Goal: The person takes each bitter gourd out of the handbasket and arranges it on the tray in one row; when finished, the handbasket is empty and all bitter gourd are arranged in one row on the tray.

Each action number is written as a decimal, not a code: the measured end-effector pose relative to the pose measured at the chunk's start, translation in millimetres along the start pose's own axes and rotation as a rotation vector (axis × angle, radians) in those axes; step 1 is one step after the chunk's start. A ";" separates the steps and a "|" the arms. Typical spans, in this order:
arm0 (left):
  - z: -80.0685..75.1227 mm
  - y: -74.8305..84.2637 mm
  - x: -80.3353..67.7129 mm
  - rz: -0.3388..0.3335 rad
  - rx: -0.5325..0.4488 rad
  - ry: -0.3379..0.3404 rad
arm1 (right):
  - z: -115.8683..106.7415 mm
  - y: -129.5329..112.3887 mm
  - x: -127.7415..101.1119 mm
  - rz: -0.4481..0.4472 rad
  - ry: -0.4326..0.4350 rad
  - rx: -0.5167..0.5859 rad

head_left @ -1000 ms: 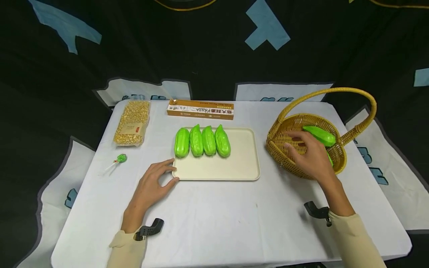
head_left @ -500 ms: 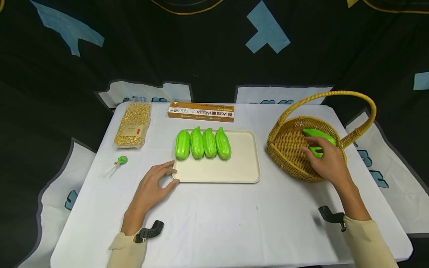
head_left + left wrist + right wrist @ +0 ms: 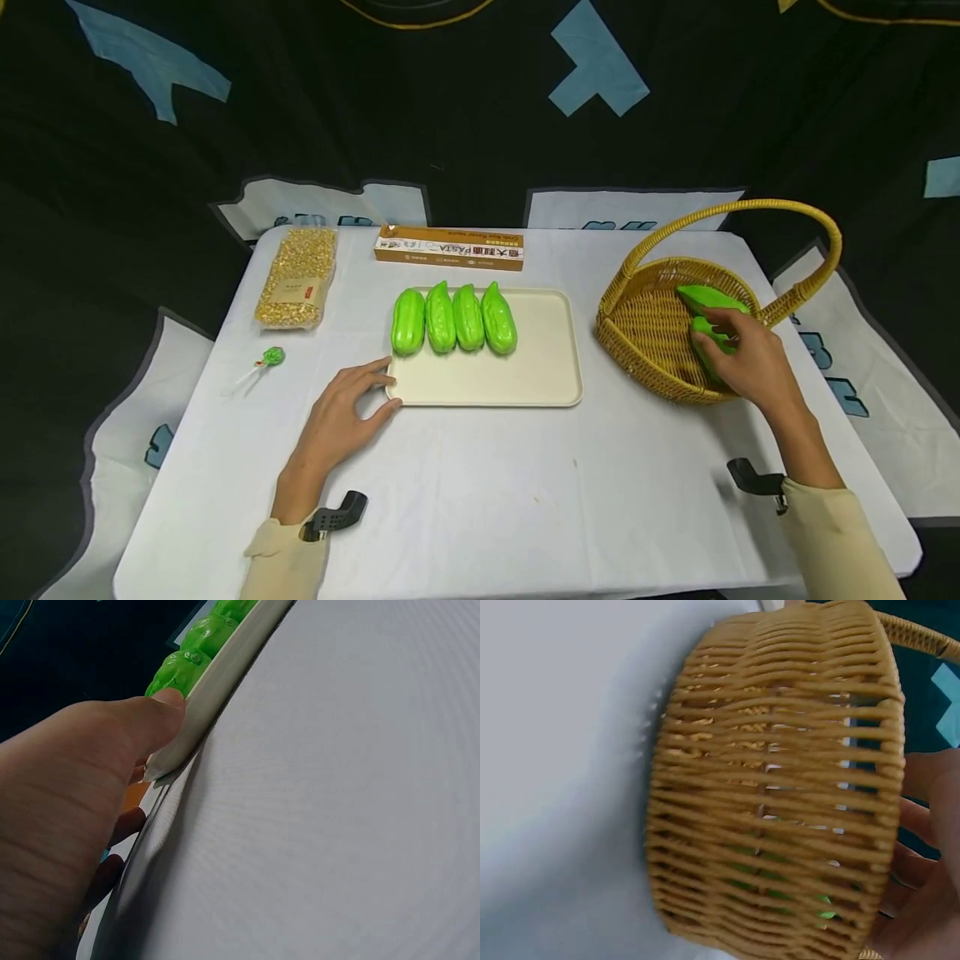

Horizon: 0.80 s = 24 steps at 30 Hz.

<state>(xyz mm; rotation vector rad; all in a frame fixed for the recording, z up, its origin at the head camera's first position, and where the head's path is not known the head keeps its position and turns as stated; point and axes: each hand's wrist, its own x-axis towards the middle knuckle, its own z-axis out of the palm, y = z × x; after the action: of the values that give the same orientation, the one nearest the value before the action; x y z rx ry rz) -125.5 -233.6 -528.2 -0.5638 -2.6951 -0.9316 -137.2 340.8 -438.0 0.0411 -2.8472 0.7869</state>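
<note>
Your right hand (image 3: 750, 362) is inside the woven yellow wicker basket with the arched handle (image 3: 645, 329), at the right side of the white-covered bench (image 3: 480, 492). Its fingers curl around a glossy green plastic gourd (image 3: 705, 333); a second green gourd (image 3: 708, 297) lies just behind it in the basket. Your left hand (image 3: 337, 421) rests on the bench with relaxed, spread fingers, thumb and forefinger touching the near-left corner of the cream rectangular plastic tray (image 3: 525, 375). Four green gourds (image 3: 452, 318) lie side by side, touching, along the tray's far-left portion.
</note>
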 end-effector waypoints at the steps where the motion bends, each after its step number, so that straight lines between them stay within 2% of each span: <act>1: 0.0 -0.3 0.1 0.000 0.001 0.001 | 0.2 1.2 0.2 0.008 -0.006 -0.007; 14: 0.3 -0.6 -1.0 -0.021 0.000 -0.009 | 0.5 12.0 4.7 0.108 -0.092 -0.101; 24: -0.3 0.4 -0.5 -0.028 0.001 -0.013 | -0.7 16.2 9.5 0.143 -0.157 -0.142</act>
<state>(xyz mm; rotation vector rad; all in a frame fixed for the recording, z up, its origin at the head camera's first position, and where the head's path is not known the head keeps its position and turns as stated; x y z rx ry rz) -124.9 -233.6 -527.9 -0.5343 -2.7215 -0.9362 -147.6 355.3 -443.8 -0.1271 -3.0757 0.6300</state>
